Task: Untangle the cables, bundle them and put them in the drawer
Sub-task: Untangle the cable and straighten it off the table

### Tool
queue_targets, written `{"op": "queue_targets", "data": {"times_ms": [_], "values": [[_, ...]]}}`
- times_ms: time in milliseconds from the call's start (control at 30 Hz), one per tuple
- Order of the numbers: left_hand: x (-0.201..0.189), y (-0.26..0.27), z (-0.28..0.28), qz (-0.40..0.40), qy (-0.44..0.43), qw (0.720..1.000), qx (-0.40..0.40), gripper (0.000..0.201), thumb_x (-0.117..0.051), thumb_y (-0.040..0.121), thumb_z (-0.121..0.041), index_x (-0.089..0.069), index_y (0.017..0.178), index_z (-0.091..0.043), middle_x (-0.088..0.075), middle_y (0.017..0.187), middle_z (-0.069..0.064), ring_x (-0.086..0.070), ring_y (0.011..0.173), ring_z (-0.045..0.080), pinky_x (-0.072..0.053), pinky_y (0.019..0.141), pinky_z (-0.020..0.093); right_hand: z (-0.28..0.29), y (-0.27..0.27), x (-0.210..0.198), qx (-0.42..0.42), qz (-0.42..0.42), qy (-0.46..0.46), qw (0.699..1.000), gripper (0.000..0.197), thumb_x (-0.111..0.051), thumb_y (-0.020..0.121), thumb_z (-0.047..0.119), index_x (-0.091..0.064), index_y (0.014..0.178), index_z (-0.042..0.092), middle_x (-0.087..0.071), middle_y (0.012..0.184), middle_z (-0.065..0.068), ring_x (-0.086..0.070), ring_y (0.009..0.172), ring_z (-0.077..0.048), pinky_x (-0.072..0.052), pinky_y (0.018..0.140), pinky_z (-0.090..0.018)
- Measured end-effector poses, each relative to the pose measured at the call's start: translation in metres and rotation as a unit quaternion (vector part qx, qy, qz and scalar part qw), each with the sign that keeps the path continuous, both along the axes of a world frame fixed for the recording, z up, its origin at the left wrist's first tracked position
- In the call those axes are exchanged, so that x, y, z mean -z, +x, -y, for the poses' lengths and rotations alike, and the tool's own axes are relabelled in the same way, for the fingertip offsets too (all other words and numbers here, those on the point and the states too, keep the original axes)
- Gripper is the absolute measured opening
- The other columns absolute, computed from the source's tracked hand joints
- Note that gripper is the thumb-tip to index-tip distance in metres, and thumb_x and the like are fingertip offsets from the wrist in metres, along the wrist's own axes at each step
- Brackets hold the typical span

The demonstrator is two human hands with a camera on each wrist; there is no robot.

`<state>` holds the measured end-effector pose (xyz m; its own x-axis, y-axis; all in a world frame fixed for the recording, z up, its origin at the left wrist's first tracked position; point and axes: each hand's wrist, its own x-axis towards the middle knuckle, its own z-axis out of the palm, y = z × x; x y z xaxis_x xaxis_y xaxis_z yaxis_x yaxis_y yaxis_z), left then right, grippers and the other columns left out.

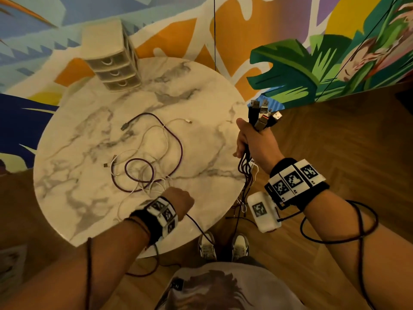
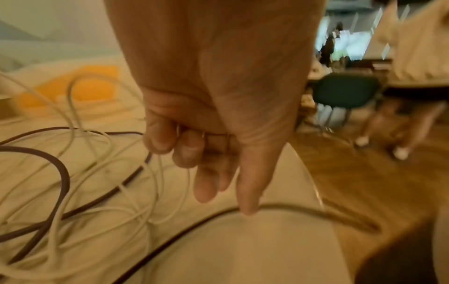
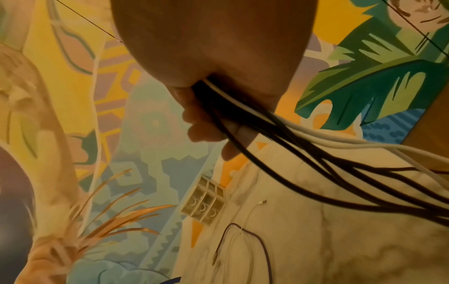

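A tangle of a purple cable (image 1: 181, 151) and thin white cables (image 1: 166, 139) lies mid-way across the round marble table (image 1: 201, 104). My left hand (image 1: 178, 200) hovers over its near end. Its fingers (image 2: 187, 153) are curled round a thin white cable (image 2: 155, 192), and one straight fingertip touches a dark cable (image 2: 170, 247) that runs off the table edge. My right hand (image 1: 254, 142) is raised past the table's right edge. It grips a bundle of dark and white cables (image 3: 303, 153), with their USB plugs (image 1: 263, 113) sticking up and the rest hanging below.
A small beige three-drawer unit (image 1: 111, 61) stands at the table's back left, all drawers closed. A painted wall is behind it. My feet (image 1: 207, 245) are at the near table edge on wood floor. A dark chair (image 2: 345, 90) and another person's legs are off to the right.
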<state>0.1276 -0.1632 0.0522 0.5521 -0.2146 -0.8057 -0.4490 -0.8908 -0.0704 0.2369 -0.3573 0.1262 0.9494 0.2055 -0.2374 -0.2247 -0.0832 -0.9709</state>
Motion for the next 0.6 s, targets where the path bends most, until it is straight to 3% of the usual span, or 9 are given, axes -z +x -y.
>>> {"op": "queue_targets", "data": {"times_ms": [67,233,400,500,600], "values": [[0.019,-0.011,0.003,0.016,0.029,0.999,0.033,0.030,-0.039,0.097,-0.012,-0.056,0.121,-0.007,-0.058,0.124,0.011,-0.056,0.113,0.031,-0.045,0.090,0.039,0.000,-0.003,0.000,0.006,-0.003,0.017,1.000,0.052,-0.046,0.099,0.024,-0.038,0.049,0.013,-0.040,0.042,-0.002,-0.042,0.037,-0.019,-0.051,0.056,-0.040],[0.036,-0.026,0.000,0.016,0.044,0.997,0.065,0.034,-0.031,0.099,-0.010,-0.054,0.123,-0.002,-0.054,0.129,0.014,-0.052,0.118,0.033,-0.042,0.094,0.040,0.008,-0.006,0.001,0.016,-0.012,0.040,0.999,0.052,-0.045,0.099,0.022,-0.032,0.050,0.013,-0.033,0.039,0.002,-0.032,0.034,-0.015,-0.044,0.045,-0.026],[0.032,-0.032,0.002,0.008,0.034,0.998,0.047,0.032,-0.032,0.099,-0.007,-0.054,0.120,0.000,-0.054,0.127,0.015,-0.052,0.116,0.035,-0.042,0.093,0.042,0.018,-0.007,0.003,0.032,-0.013,0.048,0.998,0.049,-0.045,0.099,0.021,-0.031,0.052,0.014,-0.030,0.043,0.000,-0.030,0.036,-0.015,-0.040,0.042,-0.024],[0.022,-0.028,0.014,0.002,0.030,0.999,0.041,0.029,-0.043,0.095,-0.017,-0.057,0.118,-0.006,-0.057,0.124,0.012,-0.054,0.112,0.033,-0.043,0.089,0.039,0.029,-0.007,0.007,0.053,-0.005,0.036,0.998,0.049,-0.046,0.098,0.022,-0.032,0.051,0.017,-0.031,0.041,0.004,-0.029,0.037,-0.014,-0.035,0.045,-0.027],[-0.002,-0.021,0.048,0.049,-0.062,0.996,0.041,0.034,-0.047,0.090,-0.034,-0.061,0.109,-0.011,-0.061,0.112,0.012,-0.059,0.099,0.034,-0.041,0.075,0.034,0.041,-0.010,0.007,0.090,0.000,0.021,0.996,0.048,-0.047,0.097,0.020,-0.033,0.051,0.022,-0.033,0.041,0.011,-0.028,0.038,-0.009,-0.027,0.044,-0.023]]}}
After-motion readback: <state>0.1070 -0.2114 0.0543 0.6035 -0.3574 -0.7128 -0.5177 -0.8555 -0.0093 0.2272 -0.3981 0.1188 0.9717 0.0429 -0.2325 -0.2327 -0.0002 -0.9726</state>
